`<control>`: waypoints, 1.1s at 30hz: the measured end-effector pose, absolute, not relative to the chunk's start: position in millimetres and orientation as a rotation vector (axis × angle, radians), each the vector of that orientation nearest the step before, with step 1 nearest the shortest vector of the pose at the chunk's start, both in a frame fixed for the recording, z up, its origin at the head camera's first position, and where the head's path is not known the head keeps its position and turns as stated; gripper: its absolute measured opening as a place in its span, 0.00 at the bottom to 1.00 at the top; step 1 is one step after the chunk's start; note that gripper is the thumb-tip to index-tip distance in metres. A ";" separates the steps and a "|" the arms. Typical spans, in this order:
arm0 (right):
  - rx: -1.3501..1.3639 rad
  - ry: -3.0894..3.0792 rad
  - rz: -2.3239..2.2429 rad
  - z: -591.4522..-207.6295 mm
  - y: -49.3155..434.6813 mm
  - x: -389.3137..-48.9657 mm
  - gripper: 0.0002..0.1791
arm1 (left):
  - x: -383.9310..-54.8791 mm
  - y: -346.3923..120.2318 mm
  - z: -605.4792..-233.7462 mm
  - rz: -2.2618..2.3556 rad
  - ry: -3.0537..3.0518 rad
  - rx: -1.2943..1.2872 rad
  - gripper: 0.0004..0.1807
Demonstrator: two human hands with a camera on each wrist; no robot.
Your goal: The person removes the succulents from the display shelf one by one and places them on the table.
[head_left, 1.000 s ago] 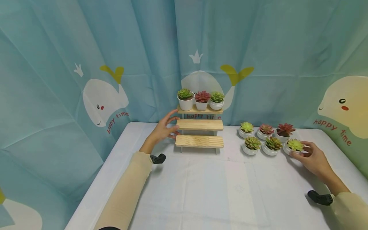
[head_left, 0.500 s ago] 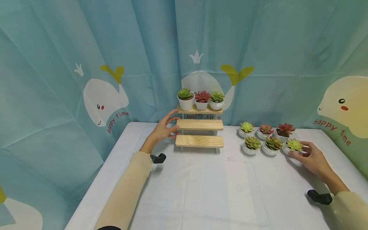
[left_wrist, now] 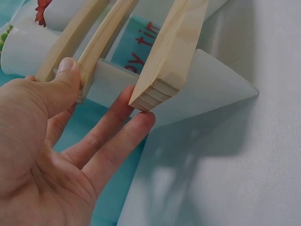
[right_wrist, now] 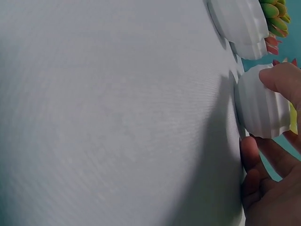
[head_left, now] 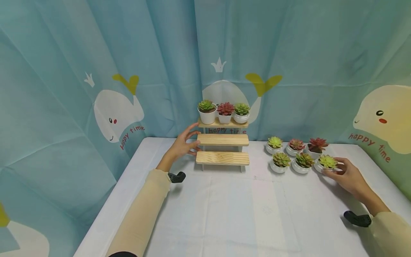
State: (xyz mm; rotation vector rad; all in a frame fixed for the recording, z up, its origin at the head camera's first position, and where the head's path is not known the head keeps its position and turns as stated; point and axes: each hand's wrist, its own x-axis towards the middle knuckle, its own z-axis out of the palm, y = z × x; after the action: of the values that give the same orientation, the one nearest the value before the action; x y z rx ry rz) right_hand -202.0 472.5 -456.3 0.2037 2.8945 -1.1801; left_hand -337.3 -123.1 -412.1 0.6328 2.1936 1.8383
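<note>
In the head view, a three-tier wooden shelf stand point(head_left: 223, 139) stands at the table's back, with three potted succulents on its top tier. My left hand point(head_left: 181, 145) touches the stand's left side, fingers spread and mostly straight. In the left wrist view its thumb point(left_wrist: 69, 70) lies at the end of one board, while two fingertips touch the end of the lowest board point(left_wrist: 157, 92). At the far right, my right hand point(head_left: 348, 175) holds a light-green succulent point(head_left: 326, 162) in a round white pot point(right_wrist: 263, 103) between thumb and fingers. The pot appears to stand on the table.
Several more potted succulents stand in two rows beside the held one, including a yellow-green one point(head_left: 280, 162), a reddish-green one point(head_left: 303, 162) and a dark red one point(head_left: 317, 146). A blue curtain point(head_left: 167, 64) with whale prints hangs behind the white-covered table point(head_left: 237, 210).
The right hand and the light-green succulent have shifted very slightly left. The left hand stays at the stand.
</note>
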 end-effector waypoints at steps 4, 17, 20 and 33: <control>0.183 2.878 -1.183 -454.0 473.7 -201.5 0.51 | -337.6 -121.8 -412.9 1.841 2.195 0.625 0.42; 0.031 2.911 -1.078 -442.7 479.5 -200.2 0.50 | -336.7 -122.4 -412.9 1.846 2.178 0.616 0.42; 0.012 2.899 -1.059 -439.6 482.8 -199.5 0.50 | -336.6 -123.1 -413.0 1.844 2.189 0.612 0.42; -0.071 2.973 -0.978 -420.4 493.2 -193.4 0.50 | -336.2 -122.2 -413.2 1.853 2.173 0.605 0.42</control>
State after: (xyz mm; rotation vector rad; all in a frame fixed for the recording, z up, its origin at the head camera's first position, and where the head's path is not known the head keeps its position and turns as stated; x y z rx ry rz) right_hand -193.4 493.2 -420.4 -0.0713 2.9732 -0.9782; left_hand -336.2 -122.2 -413.2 0.6052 2.1734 1.8534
